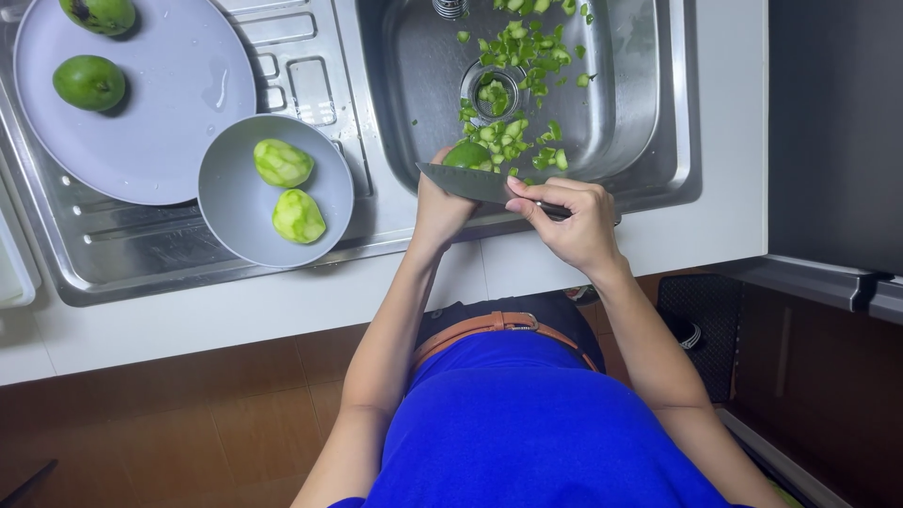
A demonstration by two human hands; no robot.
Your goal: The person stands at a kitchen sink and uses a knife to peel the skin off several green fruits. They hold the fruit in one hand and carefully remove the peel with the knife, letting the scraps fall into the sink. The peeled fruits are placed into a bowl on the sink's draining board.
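Sink brushed steel; knife dark matt metal; bowl smooth grey; mango glossy.

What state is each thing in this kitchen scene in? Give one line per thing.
Mango in left hand: partly peeled, held over the sink.
Knife: gripped by right hand, blade on the mango.
Bowl mangoes: peeled.
Plate mangoes: unpeeled.
Sink: scattered with green peel.
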